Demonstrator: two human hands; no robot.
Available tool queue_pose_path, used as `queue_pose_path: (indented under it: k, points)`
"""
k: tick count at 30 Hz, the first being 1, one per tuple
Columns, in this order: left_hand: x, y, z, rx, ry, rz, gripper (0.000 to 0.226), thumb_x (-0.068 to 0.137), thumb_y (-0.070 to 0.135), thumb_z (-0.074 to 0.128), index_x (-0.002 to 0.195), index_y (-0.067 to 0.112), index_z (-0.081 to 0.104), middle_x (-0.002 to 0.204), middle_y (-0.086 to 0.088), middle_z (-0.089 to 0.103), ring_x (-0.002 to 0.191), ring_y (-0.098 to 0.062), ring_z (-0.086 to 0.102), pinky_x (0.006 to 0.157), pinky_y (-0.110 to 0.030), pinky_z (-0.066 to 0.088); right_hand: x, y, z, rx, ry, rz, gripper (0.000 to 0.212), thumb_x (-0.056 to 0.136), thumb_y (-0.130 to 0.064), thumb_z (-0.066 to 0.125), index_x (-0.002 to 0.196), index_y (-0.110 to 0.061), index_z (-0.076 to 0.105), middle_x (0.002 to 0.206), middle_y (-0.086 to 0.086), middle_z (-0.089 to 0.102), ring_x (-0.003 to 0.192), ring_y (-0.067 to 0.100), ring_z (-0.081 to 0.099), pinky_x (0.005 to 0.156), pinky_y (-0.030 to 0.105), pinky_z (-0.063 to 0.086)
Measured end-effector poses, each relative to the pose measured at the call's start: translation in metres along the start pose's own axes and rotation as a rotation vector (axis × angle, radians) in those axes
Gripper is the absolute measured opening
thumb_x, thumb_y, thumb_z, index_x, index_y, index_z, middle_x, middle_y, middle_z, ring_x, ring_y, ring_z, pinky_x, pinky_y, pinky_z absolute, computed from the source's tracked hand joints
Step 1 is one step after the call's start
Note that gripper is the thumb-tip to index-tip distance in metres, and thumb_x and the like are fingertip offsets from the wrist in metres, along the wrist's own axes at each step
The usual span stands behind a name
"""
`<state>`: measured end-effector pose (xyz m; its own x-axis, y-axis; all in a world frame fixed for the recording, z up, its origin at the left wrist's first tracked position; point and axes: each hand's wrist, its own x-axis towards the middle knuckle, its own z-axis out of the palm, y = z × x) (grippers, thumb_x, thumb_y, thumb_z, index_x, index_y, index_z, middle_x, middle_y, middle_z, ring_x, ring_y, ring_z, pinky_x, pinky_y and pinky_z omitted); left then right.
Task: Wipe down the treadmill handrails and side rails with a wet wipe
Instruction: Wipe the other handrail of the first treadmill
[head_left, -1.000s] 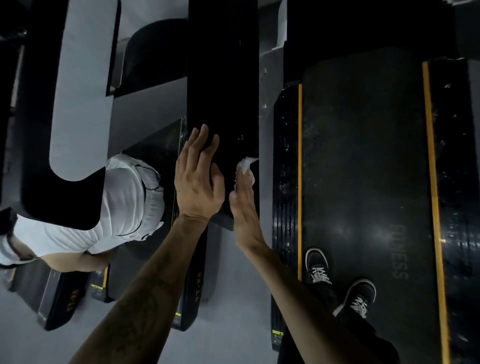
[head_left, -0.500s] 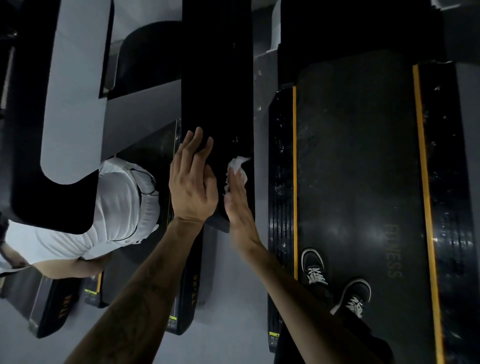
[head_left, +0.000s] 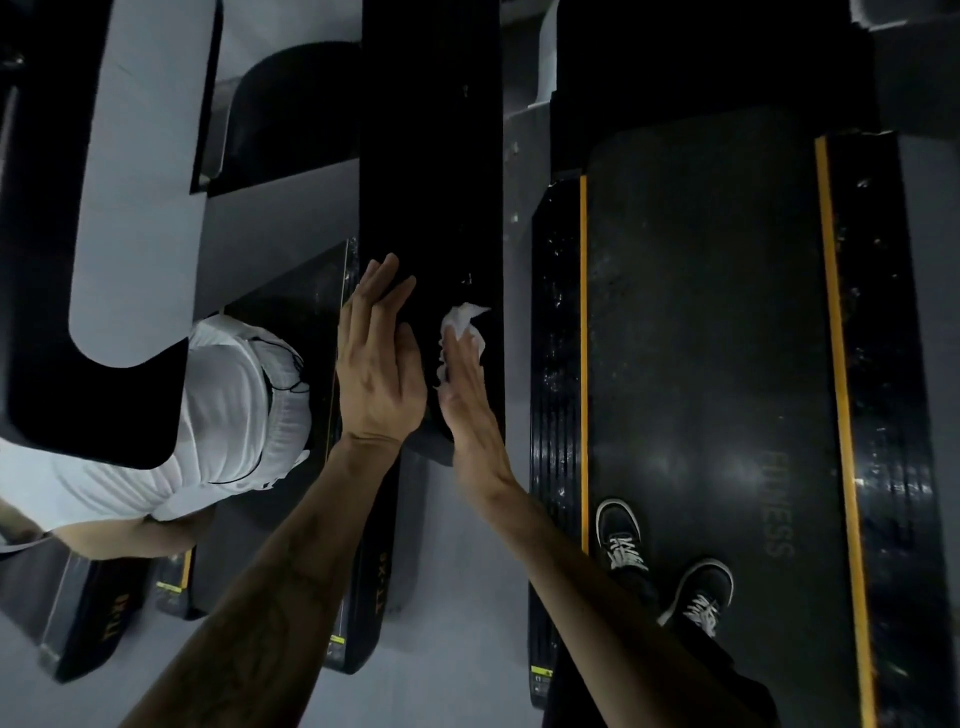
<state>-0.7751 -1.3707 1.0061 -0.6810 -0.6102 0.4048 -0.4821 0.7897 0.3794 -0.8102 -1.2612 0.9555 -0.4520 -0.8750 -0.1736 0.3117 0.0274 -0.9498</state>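
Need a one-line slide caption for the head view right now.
Right hand presses a white wet wipe flat on the black handrail; left hand rests beside it.

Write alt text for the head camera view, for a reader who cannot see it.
Seen from above, a person's right hand presses a white wet wipe flat on a black treadmill handrail, the left hand resting on the rail beside it. Their sneakers stand on the treadmill belt.
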Motion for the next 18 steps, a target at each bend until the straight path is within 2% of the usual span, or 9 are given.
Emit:
queue_pose_path:
  k: [2, 4, 8, 12, 14, 16, 18]
  points:
    - [0.000, 0.000, 0.000, -0.005, -0.005, -0.006, 0.041, 0.101, 0.007, 0.038, 0.133, -0.005, 0.060, 0.149, -0.019, 0.052, 0.145, -0.034, 0.042, 0.116, -0.052, 0.036, 0.012, -0.003, -0.002, -0.027, -0.004, -0.041, 0.064, 0.102, -0.068, 0.019, 0.158, -0.041, 0.004, 0.170, -0.017, -0.007, 0.155, 0.004, -0.015, 0.127, 0.056, -0.005]
    - [0.000, 0.000, -0.001, -0.011, -0.008, -0.005, 0.041, 0.102, 0.009, 0.037, 0.133, -0.005, 0.060, 0.149, -0.019, 0.052, 0.145, -0.034, 0.042, 0.116, -0.051, 0.036, 0.023, -0.003, -0.006, -0.058, -0.005, -0.055, 0.059, 0.104, -0.064, 0.018, 0.157, -0.045, 0.003, 0.167, -0.027, -0.009, 0.154, 0.004, -0.016, 0.127, 0.056, -0.006]
    - [0.000, -0.001, -0.001, -0.019, -0.004, -0.012, 0.042, 0.102, 0.009, 0.037, 0.134, -0.005, 0.060, 0.149, -0.019, 0.052, 0.145, -0.035, 0.042, 0.115, -0.054, 0.036, 0.024, 0.004, -0.011, -0.041, 0.006, 0.004, 0.059, 0.104, -0.062, 0.021, 0.158, -0.044, 0.004, 0.171, -0.014, -0.006, 0.154, 0.002, -0.014, 0.128, 0.053, -0.004]
    - [-0.001, -0.001, -0.001, -0.020, -0.008, -0.010, 0.043, 0.101, 0.010, 0.037, 0.135, -0.005, 0.059, 0.149, -0.019, 0.052, 0.145, -0.034, 0.042, 0.115, -0.055, 0.037, 0.010, 0.008, -0.010, 0.017, -0.047, 0.015, 0.065, 0.102, -0.067, 0.028, 0.158, -0.045, 0.005, 0.170, -0.019, -0.004, 0.155, 0.002, -0.012, 0.128, 0.049, -0.003]
    - [0.000, -0.001, -0.001, -0.020, -0.011, -0.011, 0.044, 0.101, 0.011, 0.037, 0.135, -0.005, 0.059, 0.150, -0.018, 0.052, 0.146, -0.034, 0.041, 0.115, -0.055, 0.037, 0.013, 0.005, -0.010, -0.035, -0.072, -0.035, 0.055, 0.109, -0.048, 0.030, 0.158, -0.045, 0.006, 0.170, -0.018, -0.004, 0.155, 0.005, -0.013, 0.128, 0.052, -0.003]
    - [0.000, 0.000, -0.001, -0.021, -0.009, -0.012, 0.044, 0.101, 0.012, 0.038, 0.135, -0.004, 0.059, 0.149, -0.018, 0.052, 0.146, -0.034, 0.041, 0.114, -0.055, 0.037, 0.025, -0.003, -0.011, -0.095, -0.071, -0.077, 0.054, 0.111, -0.030, 0.027, 0.160, -0.037, 0.006, 0.171, -0.010, -0.004, 0.156, 0.009, -0.013, 0.128, 0.053, -0.005]
    - [0.000, 0.000, -0.001, -0.023, -0.009, -0.005, 0.044, 0.101, 0.012, 0.038, 0.135, -0.005, 0.060, 0.149, -0.019, 0.052, 0.145, -0.034, 0.042, 0.114, -0.056, 0.037, 0.038, -0.011, -0.012, -0.115, -0.056, -0.104, 0.055, 0.112, -0.029, 0.024, 0.164, -0.027, 0.006, 0.172, -0.008, -0.004, 0.156, 0.011, -0.015, 0.127, 0.052, -0.007]
